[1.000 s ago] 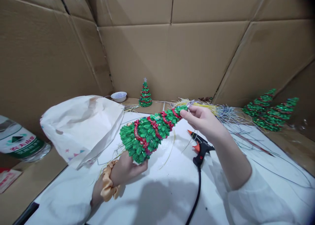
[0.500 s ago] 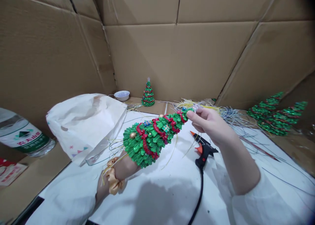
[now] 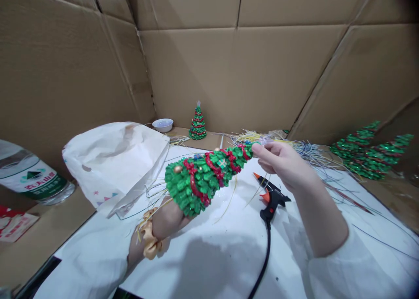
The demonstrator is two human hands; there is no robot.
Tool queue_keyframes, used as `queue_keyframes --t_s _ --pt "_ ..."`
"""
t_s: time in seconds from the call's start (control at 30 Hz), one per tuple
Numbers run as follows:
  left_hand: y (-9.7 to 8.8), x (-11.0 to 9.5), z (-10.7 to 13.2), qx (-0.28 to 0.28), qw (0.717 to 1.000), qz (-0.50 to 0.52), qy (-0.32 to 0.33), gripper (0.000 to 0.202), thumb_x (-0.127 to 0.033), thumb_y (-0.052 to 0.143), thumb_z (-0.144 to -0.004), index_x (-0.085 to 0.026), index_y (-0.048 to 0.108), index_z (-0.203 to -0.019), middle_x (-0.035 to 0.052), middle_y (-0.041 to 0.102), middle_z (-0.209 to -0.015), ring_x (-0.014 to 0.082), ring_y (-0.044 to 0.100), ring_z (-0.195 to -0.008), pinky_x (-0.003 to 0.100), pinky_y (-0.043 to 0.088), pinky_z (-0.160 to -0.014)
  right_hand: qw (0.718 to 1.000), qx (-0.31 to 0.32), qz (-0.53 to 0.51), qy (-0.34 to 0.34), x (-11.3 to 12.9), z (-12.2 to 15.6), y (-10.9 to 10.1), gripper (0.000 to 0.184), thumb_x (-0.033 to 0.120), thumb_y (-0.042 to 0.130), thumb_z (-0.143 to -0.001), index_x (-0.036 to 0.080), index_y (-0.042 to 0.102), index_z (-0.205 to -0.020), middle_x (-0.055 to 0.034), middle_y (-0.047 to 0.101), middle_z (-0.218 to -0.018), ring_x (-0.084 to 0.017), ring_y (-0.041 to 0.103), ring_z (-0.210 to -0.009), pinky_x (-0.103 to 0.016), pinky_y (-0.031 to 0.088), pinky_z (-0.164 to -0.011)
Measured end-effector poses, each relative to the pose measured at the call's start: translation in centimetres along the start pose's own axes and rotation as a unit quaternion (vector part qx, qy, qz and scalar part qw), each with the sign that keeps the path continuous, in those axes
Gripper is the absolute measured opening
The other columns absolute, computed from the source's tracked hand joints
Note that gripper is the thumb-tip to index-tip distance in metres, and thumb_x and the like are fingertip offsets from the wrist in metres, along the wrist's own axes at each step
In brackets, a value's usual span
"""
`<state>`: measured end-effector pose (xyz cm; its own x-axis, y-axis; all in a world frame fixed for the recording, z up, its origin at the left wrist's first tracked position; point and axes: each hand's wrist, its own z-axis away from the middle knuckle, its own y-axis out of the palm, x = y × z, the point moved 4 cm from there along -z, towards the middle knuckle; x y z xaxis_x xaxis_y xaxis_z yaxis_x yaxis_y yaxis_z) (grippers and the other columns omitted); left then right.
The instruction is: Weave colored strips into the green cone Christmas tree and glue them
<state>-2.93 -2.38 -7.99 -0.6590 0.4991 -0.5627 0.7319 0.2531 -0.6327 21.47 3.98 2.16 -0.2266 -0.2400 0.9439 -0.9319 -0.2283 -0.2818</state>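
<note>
Think of a clock laid over your view, its centre on the glittery green cone-shaped ornamental tree with red garlands (image 3: 204, 179). You hold this tree lying aslant in the air above the white tabletop (image 3: 242, 222), its tip toward 2 o'clock and its base toward 8 o'clock. The fingers of your right hand (image 3: 283, 163) are closed in a pinch on the tip, just beside the clear star (image 3: 264, 140). Your left hand (image 3: 167, 219) is under the base; its fingers are mostly hidden there, so I cannot tell how far they are closed.

What has changed: one second ago another side of the tree faced you. You have since turned it about its length, and now the round gold ball (image 3: 178, 169) near the base and the small pale gift (image 3: 222, 163) are in your sight. I judge that this newly shown side can now be handled or looked over.

The black glue gun with orange nozzle (image 3: 273, 198) lies toward 4 o'clock, apart from both hands. A similar smaller-looking green tree (image 3: 197, 125) stands upright at 12 o'clock.
</note>
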Motion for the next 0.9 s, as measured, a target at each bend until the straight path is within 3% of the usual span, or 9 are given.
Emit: queue_keyframes --t_s 0.1,0.2,0.3,0.43,0.57,0.7,0.77,0.9 --pt "-0.6 -1.4 0.1 -0.040 0.998 0.045 0.011 0.003 -0.023 0.061 -0.067 -0.020 0.060 -0.069 0.0017 0.063 -0.065 0.0156 0.059 -0.063 0.026 0.048 -0.064 1.000 0.008 -0.009 -0.004 -0.1 -0.2 0.1 0.042 0.058 0.053 -0.077 0.017 0.051 -0.069 0.0084 0.021 -0.050 -0.005 0.017 -0.042 -0.023 0.010 -0.039" --pt "-1.4 -1.9 -0.6 -0.063 0.972 0.217 -0.063 0.023 -0.023 0.063 -0.069 -0.016 0.059 -0.091 0.0071 0.067 -0.087 0.0184 0.063 -0.079 0.027 0.050 -0.072 1.000 0.010 0.016 -0.012 -0.3 -0.4 0.2 0.042 0.057 0.053 -0.078 0.016 0.055 -0.070 0.0078 0.025 -0.050 -0.005 0.019 -0.042 -0.022 0.013 -0.039" --pt "-1.6 -1.8 -1.6 -0.053 0.906 0.385 -0.166 0.039 -0.023 0.067 -0.067 -0.015 0.058 -0.104 0.0100 0.066 -0.102 0.0229 0.061 -0.095 0.030 0.048 -0.084 0.998 0.004 0.052 -0.023 -0.1 -0.4 0.2 0.038 0.053 0.054 -0.078 0.016 0.060 -0.075 0.0049 0.036 -0.056 -0.005 0.026 -0.045 -0.021 0.018 -0.040" --pt "-1.6 -1.5 -2.4 -0.038 0.819 0.524 -0.232 0.049 -0.022 0.069 -0.065 -0.016 0.058 -0.112 0.0100 0.065 -0.106 0.0271 0.058 -0.103 0.036 0.046 -0.088 0.996 -0.003 0.091 -0.019 0.2 0.0 -0.2 0.035 0.049 0.050 -0.082 0.018 0.066 -0.086 0.0019 0.044 -0.063 -0.007 0.033 -0.051 -0.021 0.024 -0.043" --pt "-1.7 -1.5 -2.7 -0.028 0.783 0.560 -0.268 0.043 -0.020 0.068 -0.065 -0.015 0.061 -0.107 0.0084 0.067 -0.102 0.0257 0.059 -0.100 0.034 0.046 -0.087 0.998 -0.046 0.020 -0.040 0.9 0.6 -1.5 0.032 0.046 0.050 -0.083 0.019 0.067 -0.085 0.0006 0.045 -0.066 -0.008 0.037 -0.054 -0.021 0.027 -0.045" --pt "-1.6 -1.2 -2.8 -0.028 0.760 0.574 -0.304 0.031 -0.020 0.067 -0.066 -0.013 0.065 -0.097 0.0080 0.068 -0.099 0.0253 0.060 -0.097 0.034 0.048 -0.086 0.988 -0.128 -0.008 -0.087 2.2 1.6 -3.5 0.024 0.039 0.053 -0.083 0.022 0.069 -0.081 -0.0007 0.053 -0.070 -0.010 0.044 -0.063 -0.023 0.033 -0.056" --pt "-1.4 -0.9 -2.8 -0.021 0.749 0.581 -0.317 0.025 -0.018 0.063 -0.070 -0.014 0.066 -0.094 0.0070 0.068 -0.097 0.0233 0.060 -0.096 0.033 0.048 -0.086 0.977 -0.178 0.004 -0.115 2.8 2.1 -4.8 0.021 0.036 0.055 -0.083 0.022 0.070 -0.078 -0.0008 0.055 -0.072 -0.010 0.044 -0.066 -0.023 0.033 -0.059" --pt "-1.0 0.1 -2.8 -0.034 0.738 0.574 -0.354 0.010 -0.015 0.059 -0.074 -0.013 0.066 -0.081 0.0055 0.069 -0.090 0.0185 0.062 -0.086 0.029 0.051 -0.082 0.948 -0.293 0.025 -0.120 3.1 3.2 -8.2 0.021 0.034 0.055 -0.083 0.019 0.070 -0.079 0.0006 0.048 -0.060 -0.008 0.037 -0.055 -0.025 0.025 -0.050"
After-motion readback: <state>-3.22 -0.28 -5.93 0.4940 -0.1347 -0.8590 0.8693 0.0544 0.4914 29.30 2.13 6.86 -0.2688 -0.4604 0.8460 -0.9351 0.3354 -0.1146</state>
